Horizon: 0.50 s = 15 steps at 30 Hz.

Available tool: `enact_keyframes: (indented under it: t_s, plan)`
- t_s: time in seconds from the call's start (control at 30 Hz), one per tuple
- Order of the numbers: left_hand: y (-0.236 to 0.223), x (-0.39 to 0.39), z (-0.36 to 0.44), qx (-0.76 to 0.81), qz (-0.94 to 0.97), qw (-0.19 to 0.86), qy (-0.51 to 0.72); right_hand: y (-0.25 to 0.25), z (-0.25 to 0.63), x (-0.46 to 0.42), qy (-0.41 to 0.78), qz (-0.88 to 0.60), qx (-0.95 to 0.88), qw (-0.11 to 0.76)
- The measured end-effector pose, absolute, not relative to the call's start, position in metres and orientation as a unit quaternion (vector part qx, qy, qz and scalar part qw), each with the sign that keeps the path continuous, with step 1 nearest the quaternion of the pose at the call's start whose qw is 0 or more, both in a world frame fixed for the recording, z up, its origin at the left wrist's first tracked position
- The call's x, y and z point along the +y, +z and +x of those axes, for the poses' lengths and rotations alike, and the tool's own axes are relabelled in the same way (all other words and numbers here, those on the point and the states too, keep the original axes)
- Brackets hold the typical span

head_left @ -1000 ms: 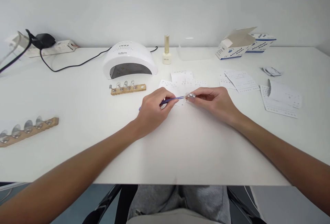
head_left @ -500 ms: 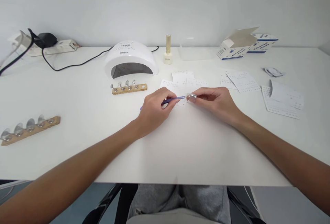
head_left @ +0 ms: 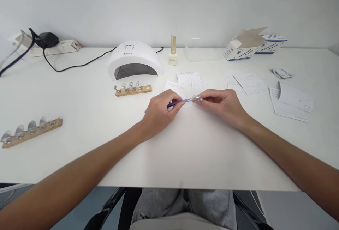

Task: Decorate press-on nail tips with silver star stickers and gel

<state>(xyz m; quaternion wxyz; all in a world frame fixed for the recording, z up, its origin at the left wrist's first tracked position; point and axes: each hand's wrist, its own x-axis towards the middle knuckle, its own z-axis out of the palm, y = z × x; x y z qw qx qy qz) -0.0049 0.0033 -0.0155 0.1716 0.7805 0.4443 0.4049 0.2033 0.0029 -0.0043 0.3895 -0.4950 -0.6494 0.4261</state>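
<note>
My left hand (head_left: 160,112) pinches a slim purple-handled brush (head_left: 175,102), its pale tip pointing right. That tip meets or nearly meets a small clear nail tip on a silvery holder (head_left: 198,98), which my right hand (head_left: 225,104) grips between thumb and fingers. Exactly where the brush touches is too small to make out. Beneath and behind both hands lie nail sticker sheets (head_left: 188,78), partly covered. Left of them stands a wooden strip (head_left: 134,91) with several clear nail tips on metal stands and one pale bare spot at its right end.
A white nail lamp (head_left: 135,55), a gold-capped polish bottle (head_left: 173,55) and a clear tray (head_left: 202,54) stand along the wall. Alcohol pad boxes (head_left: 243,44) and more sheets (head_left: 251,83) are on the right. Another nail-tip strip (head_left: 34,131) lies at left, a power strip (head_left: 62,47) behind.
Both hands keep their hold and almost the same position. Only a very slight shift of the whole view shows.
</note>
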Motion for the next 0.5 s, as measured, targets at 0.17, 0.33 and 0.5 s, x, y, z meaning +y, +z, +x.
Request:
enact_keyframes:
  t_s: [0.17,0.33,0.5]
  plan:
    - [-0.0149,0.0032,-0.0049,0.45,0.78,0.174,0.4,-0.0036,0.2031,0.0029,0.429,-0.494,-0.65,0.385]
    - [-0.0176,0.0034,-0.0047,0.443,0.785,0.173,0.398,-0.0039,0.2031,0.003,0.425,-0.5,-0.647,0.389]
    - [-0.0119,0.003,-0.0053,0.435,0.775,0.194,0.416,-0.0039,0.2033,0.003,0.43,-0.499,-0.642,0.392]
